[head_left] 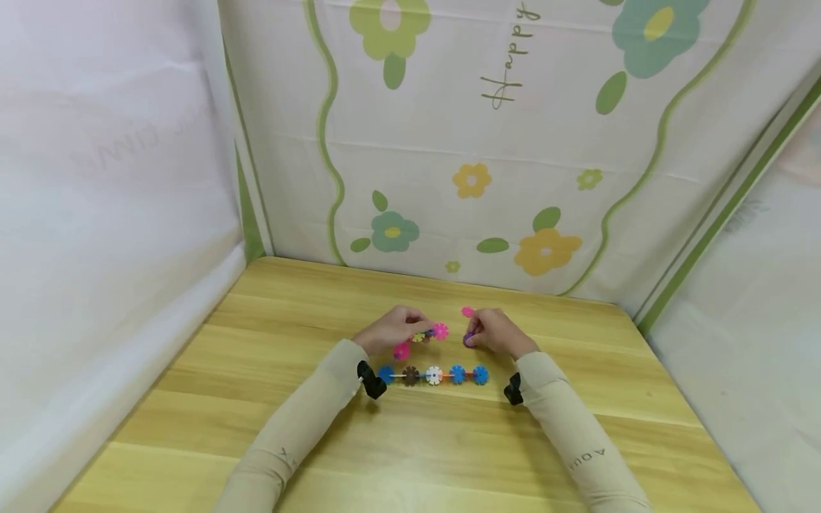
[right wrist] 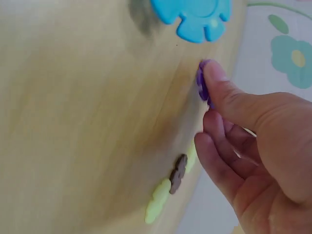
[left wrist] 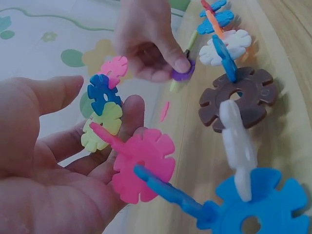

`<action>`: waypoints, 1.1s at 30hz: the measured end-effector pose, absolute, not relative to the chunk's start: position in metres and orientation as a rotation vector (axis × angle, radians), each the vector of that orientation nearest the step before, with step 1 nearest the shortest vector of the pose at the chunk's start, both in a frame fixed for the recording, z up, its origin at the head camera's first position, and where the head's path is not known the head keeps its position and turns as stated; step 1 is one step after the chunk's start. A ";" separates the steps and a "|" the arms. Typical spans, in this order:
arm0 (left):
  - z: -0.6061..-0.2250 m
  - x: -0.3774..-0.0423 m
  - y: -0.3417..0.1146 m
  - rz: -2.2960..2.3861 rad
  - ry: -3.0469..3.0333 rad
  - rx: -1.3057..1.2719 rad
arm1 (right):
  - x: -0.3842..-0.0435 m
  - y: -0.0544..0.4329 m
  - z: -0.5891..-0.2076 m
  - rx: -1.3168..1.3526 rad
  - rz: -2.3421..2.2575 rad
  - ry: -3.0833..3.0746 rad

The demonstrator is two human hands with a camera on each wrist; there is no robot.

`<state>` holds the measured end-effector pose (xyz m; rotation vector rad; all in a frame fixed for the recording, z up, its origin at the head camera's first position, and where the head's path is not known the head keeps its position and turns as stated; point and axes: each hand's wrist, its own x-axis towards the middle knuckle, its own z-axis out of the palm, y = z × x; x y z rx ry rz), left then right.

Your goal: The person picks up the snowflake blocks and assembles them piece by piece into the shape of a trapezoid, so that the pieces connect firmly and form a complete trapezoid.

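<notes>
Purple disc is pinched by right hand, apart from branch. Pink-blue-yellow branch is held in left hand, fingers loosely curled; linked disc row is on table. If branch is twisted, slotted joints may be pulled open.

Purple disc, pink disc, brown disc; beige sleeve; flower-patterned backdrop.
</notes>
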<state>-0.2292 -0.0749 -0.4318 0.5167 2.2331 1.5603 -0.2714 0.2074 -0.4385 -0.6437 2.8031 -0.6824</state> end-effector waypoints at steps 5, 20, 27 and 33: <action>-0.432 -0.231 -0.074 1.557 2.237 0.507 | -0.260 0.213 -0.436 -0.673 -0.712 2.815; -0.431 -0.231 -0.067 1.499 2.283 0.549 | -0.222 0.204 -0.419 -0.651 -1.267 2.748; -0.431 -0.228 -0.065 1.462 2.325 0.586 | -0.217 0.203 -0.427 -0.847 -1.335 2.876; -0.431 -0.228 -0.063 1.475 2.315 0.601 | -0.219 0.203 -0.436 -1.201 -1.201 3.032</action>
